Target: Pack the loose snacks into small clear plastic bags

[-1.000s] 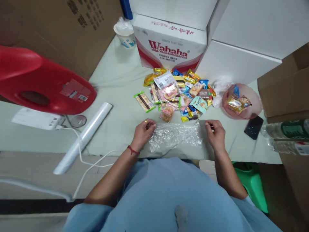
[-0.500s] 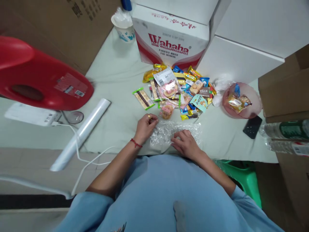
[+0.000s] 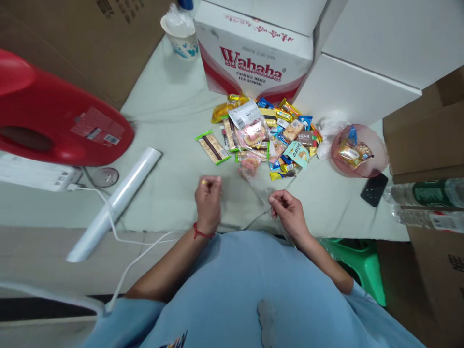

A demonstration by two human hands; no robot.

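My left hand (image 3: 208,201) is closed in a loose fist over the pale green cloth, a ring on one finger and a red cord at the wrist; nothing shows in it. My right hand (image 3: 289,211) pinches a thin clear plastic bag (image 3: 263,189), which hangs crumpled and lifted between the hand and the table. Just beyond both hands lies a heap of small wrapped snacks (image 3: 264,137), with a green-edged bar (image 3: 212,147) apart at its left.
A Wahaha carton (image 3: 253,53) and white boxes stand behind the heap. A pink bowl of snacks (image 3: 357,151), a black phone (image 3: 373,189) and water bottles (image 3: 424,193) lie right. A red jug (image 3: 54,118), plastic roll (image 3: 114,203), power strip (image 3: 36,175) and paper cup (image 3: 180,34) are left.
The clear bag lay flat between my hands; my right hand crossed to its middle, then gathered and lifted it. My left hand let go of the bag's left edge and drew back slightly.
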